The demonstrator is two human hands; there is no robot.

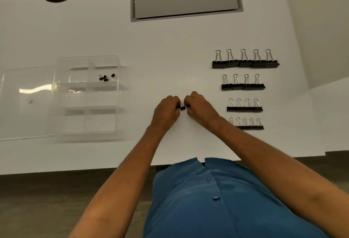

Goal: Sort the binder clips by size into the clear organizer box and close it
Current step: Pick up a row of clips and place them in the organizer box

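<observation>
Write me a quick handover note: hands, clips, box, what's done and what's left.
Left hand and right hand: together at table centre, pinching tiny clips.
Organizer box: on the left, lid open; a few tiny clips sit in one right-column compartment, the rest look empty.
Left: four rows of larger clips, lined up by size on the right, unsorted; then close the lid.

Tiny clips (182,107) mostly hidden between the left hand (167,112) and right hand (198,106); right forearm covers the nearest row's (249,124) left end.
</observation>
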